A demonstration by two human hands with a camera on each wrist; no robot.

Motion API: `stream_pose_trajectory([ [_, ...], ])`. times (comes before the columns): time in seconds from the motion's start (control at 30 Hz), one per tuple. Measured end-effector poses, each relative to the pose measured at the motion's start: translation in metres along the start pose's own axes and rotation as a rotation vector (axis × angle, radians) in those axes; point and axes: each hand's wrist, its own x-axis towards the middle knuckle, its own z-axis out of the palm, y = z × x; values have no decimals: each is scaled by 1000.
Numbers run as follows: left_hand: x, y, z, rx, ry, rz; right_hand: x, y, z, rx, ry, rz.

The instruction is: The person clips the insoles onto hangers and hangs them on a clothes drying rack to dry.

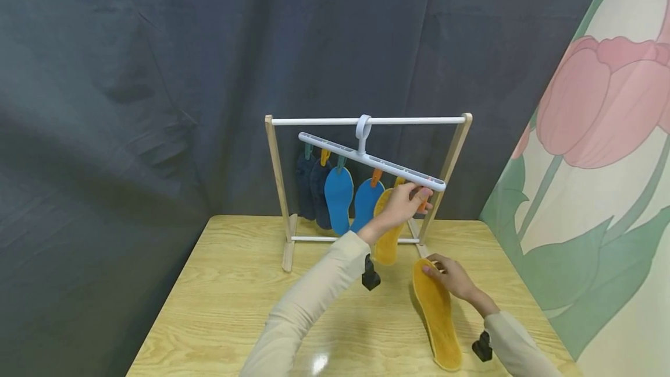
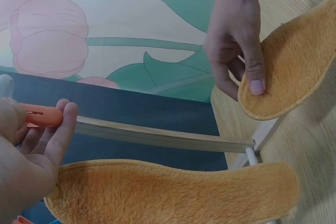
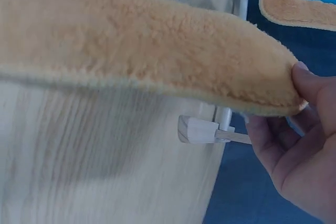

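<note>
My left hand [image 1: 402, 205] pinches an orange clothespin [image 2: 46, 116] under the lower, right end of a tilted pale hanger [image 1: 389, 166]. In my right hand [image 1: 455, 278] is a fuzzy yellow insole [image 1: 438, 319], pinched at one end between thumb and fingers, its length slanting down toward the front of the table. A matching yellow insole [image 1: 386, 246] hangs from the hanger just beside the left hand, partly covered by it in the head view. Farther left, two blue insoles [image 1: 339, 196] and two dark blue ones [image 1: 320, 194] dangle from coloured clothespins.
The hanger hooks over the white top bar [image 1: 419, 121] of a small rack with wooden side posts [image 1: 277, 173]. This rack stands at the back of a wood-grain table [image 1: 220, 295]. Behind it hangs a dark curtain [image 1: 209, 45]; a tulip-painted wall [image 1: 617, 179] borders the right side.
</note>
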Motion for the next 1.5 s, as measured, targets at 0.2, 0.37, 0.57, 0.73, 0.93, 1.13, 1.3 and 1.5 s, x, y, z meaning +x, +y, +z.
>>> stream_pose_trajectory([
  [0.2, 0, 0, 1, -1, 1, -1, 2, -3, -3, -15, 14, -7],
  [0.37, 0, 0, 1, -5, 1, -5, 6, -3, -6, -24, 32, 18],
  [0.57, 1, -1, 1, -33, -4, -5, 9, -6, -12, 10, 31, 35],
  [0.73, 1, -2, 1, -19, 2, -13, 12, -10, -14, 22, 36, 11],
  [0.93, 0, -3, 1, -13, 7, -23, 14, -15, -15, 15, 81, 10],
  [1.13, -3, -2, 0, -6, 6, -30, 19, -21, -14, 12, 108, -17],
  [1.3, -3, -1, 0, -6, -3, -31, 23, -27, -12, 34, 129, -26],
  [1.5, -2, -1, -1, -9, -8, -22, 27, -34, -13, 31, 178, -34],
])
